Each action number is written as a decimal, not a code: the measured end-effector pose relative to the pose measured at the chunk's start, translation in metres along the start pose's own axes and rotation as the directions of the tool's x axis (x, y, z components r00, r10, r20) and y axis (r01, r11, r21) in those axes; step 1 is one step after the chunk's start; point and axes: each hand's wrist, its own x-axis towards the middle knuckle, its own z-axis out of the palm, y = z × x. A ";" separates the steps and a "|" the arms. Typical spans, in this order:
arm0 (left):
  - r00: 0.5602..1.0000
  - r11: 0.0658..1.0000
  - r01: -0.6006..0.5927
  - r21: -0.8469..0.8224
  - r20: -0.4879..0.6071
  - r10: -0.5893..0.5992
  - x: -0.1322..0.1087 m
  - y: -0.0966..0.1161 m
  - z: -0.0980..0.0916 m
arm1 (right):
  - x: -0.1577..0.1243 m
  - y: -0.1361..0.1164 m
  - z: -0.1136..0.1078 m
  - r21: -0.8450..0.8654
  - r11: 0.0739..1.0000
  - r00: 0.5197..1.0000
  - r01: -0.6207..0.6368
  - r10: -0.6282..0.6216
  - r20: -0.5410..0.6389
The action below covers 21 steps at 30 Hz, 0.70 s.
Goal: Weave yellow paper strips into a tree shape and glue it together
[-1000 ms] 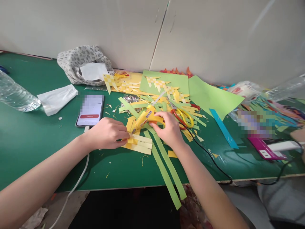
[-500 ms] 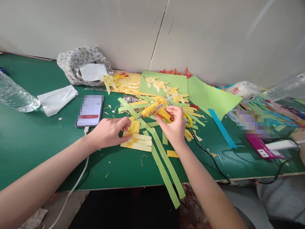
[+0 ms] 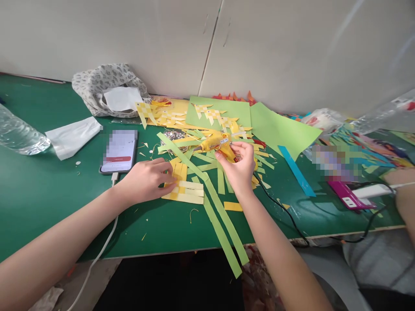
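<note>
My right hand [image 3: 238, 166] has its thumb and fingers closed around the handle of a yellow glue gun [image 3: 212, 142]. The gun's nozzle points left, low over the pile of paper strips. At the left, my left hand [image 3: 151, 181] has bent fingers pinching the edge of a woven paper piece [image 3: 186, 192], made of pale yellow and deeper yellow strips. Its fingertips hide part of the weave. Long green paper strips [image 3: 223, 216] run beside the piece and hang past the table's front edge.
A phone [image 3: 119, 151] with a white charging cable lies left of my hands. Behind are finished woven yellow fish shapes [image 3: 214, 114], green sheets [image 3: 285, 129] and a patterned cloth bag [image 3: 103, 82]. A pink power strip [image 3: 348, 196] and another person's arm [image 3: 403, 194] are at the right.
My right hand has lowered the glue gun toward the paper pile, its nozzle moving away from the woven piece. My left hand stays at the piece. The view has shifted slightly.
</note>
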 end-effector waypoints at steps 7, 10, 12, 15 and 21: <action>0.998 0.999 0.029 -0.032 0.054 -0.027 0.010 0.011 0.003 | 0.002 0.001 -0.001 0.012 1.000 1.000 0.024 -0.024 0.019; 0.995 0.999 0.031 -0.036 0.095 -0.028 0.014 0.014 0.007 | 0.001 0.000 -0.002 0.004 0.998 0.998 0.059 -0.059 0.014; 0.994 1.000 0.020 -0.023 0.108 -0.017 0.014 0.014 0.009 | 0.001 -0.001 -0.002 -0.008 0.997 0.997 0.073 -0.072 0.010; 0.996 1.000 -0.001 -0.001 0.090 0.001 0.013 0.013 0.011 | 0.000 -0.004 -0.003 -0.019 0.997 0.997 0.071 -0.071 0.012; 0.998 0.995 -0.070 0.071 0.016 0.069 0.014 0.014 0.009 | 0.005 -0.004 -0.012 -0.016 0.994 0.993 0.107 -0.106 0.049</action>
